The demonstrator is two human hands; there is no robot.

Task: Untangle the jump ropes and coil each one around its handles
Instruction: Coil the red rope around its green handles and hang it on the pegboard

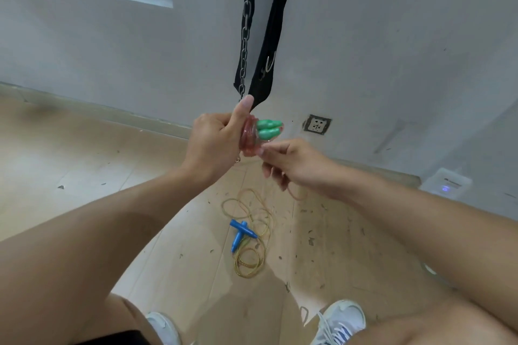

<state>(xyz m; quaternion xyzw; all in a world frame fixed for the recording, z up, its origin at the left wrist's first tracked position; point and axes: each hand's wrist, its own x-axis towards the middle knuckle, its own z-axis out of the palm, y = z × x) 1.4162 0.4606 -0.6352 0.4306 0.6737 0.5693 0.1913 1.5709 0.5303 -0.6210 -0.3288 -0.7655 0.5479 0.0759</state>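
Note:
My left hand (214,143) grips two green handles (268,129) side by side, with a pink translucent rope (249,138) wound around them in several turns; my thumb points up. My right hand (291,162) pinches the loose end of that pink rope just right of the coil, and a short loop of it hangs below the fingers. On the floor below lies a second jump rope: two blue handles (240,234) crossed over a loose tangle of yellow rope (252,232).
A black strap (270,36) and a metal chain (246,22) hang down the white wall right behind my hands. A wall socket (317,124) sits low on the wall. A white device (445,183) stands at the right. My white shoes (340,322) are at the bottom.

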